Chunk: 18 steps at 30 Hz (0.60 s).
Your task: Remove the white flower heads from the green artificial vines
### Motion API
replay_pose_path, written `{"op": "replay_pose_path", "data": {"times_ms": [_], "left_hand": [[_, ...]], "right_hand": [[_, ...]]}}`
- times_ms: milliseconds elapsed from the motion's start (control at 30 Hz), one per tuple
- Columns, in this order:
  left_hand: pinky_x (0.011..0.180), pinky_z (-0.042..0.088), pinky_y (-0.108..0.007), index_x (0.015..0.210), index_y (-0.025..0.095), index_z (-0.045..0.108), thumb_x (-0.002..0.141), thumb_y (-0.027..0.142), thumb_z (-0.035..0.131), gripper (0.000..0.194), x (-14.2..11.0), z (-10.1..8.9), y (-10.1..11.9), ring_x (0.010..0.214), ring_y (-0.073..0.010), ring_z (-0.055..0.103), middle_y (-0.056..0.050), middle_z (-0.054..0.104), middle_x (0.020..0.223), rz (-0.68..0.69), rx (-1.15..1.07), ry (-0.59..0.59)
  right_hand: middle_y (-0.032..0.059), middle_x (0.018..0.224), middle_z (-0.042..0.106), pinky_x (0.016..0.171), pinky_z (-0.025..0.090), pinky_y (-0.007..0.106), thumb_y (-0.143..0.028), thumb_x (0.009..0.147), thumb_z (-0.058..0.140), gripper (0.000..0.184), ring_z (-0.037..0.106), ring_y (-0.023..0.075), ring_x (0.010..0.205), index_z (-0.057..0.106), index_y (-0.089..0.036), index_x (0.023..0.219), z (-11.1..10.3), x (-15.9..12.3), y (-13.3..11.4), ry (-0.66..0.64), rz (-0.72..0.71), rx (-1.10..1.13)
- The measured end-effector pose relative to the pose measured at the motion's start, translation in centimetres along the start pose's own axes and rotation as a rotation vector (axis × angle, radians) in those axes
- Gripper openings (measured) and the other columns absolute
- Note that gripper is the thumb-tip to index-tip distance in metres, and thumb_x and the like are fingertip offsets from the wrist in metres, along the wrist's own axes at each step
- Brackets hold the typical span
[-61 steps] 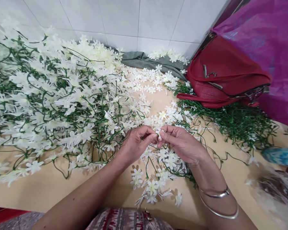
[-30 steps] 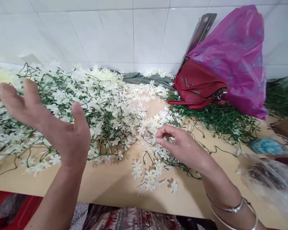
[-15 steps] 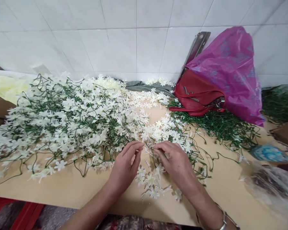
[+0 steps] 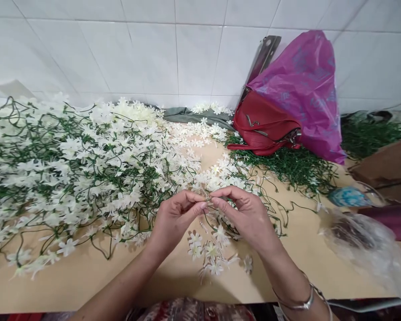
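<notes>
My left hand (image 4: 175, 218) and my right hand (image 4: 245, 214) meet fingertip to fingertip over the table. The right thumb and forefinger pinch a thin green artificial flower stem, a bit of which shows inside the curl of the fingers. The left thumb and forefinger are pressed together at its tip, on something too small to make out. Just below the fingers lie loose white artificial flowers (image 4: 212, 252) and pale stamen threads. Beyond the hands are white petal pieces (image 4: 217, 171). At the left spreads a big heap of white flowers on green stems (image 4: 96, 165).
A red handbag (image 4: 267, 122) and a purple plastic bag (image 4: 300, 93) lean near the tiled wall. Bare green stems (image 4: 297, 167) lie under the handbag. At the right are a blue-and-white item (image 4: 347, 196), a clear plastic bag (image 4: 370, 254) and brown cardboard (image 4: 384, 165).
Two seconds ago both hands held a white flower. The left hand then swung out open over the heap at the left, came back, and now meets the right hand's fingertips.
</notes>
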<state>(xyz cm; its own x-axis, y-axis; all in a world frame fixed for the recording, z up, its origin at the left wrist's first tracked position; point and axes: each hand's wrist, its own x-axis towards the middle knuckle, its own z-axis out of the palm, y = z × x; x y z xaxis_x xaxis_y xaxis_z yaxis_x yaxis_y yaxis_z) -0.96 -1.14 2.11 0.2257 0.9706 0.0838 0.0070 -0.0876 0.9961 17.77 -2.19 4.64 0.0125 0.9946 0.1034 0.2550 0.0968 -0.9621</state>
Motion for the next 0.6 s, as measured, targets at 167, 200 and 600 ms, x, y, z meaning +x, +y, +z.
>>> {"op": "replay_pose_path", "data": {"times_ms": [167, 200, 600], "left_hand": [[0.075, 0.055, -0.026, 0.088, 0.018, 0.069, 0.093, 0.029, 0.072, 0.012, 0.3, -0.1, 0.1, 0.075, -0.0138, 0.070, -0.002, 0.075, 0.078, -0.052, -0.114, -0.002], [0.076, 0.055, -0.027, 0.086, 0.018, 0.068, 0.092, 0.028, 0.072, 0.013, 0.3, -0.1, 0.2, 0.078, -0.0145, 0.071, -0.003, 0.075, 0.081, -0.061, -0.137, -0.018], [0.063, 0.045, -0.026, 0.106, 0.020, 0.063, 0.102, 0.040, 0.055, 0.022, -1.6, -0.6, -0.6, 0.064, -0.0118, 0.052, -0.002, 0.061, 0.083, -0.248, -0.185, -0.201]], "right_hand": [[0.0008, 0.082, 0.075, 0.076, 0.051, 0.031, -0.035, 0.086, 0.076, 0.011, 0.066, 0.0168, 0.078, 0.077, -0.023, 0.088, -1.2, 1.0, 0.8, 0.044, 0.016, 0.045], [0.0004, 0.080, 0.074, 0.074, 0.051, 0.030, -0.035, 0.086, 0.077, 0.012, 0.066, 0.0163, 0.076, 0.077, -0.023, 0.088, -1.4, 1.1, 0.9, 0.043, 0.023, 0.061], [0.0020, 0.081, 0.072, 0.072, 0.052, 0.030, -0.033, 0.095, 0.067, 0.014, 0.065, 0.0174, 0.076, 0.071, -0.021, 0.089, -1.3, 2.7, 0.9, -0.164, -0.028, -0.180]]}}
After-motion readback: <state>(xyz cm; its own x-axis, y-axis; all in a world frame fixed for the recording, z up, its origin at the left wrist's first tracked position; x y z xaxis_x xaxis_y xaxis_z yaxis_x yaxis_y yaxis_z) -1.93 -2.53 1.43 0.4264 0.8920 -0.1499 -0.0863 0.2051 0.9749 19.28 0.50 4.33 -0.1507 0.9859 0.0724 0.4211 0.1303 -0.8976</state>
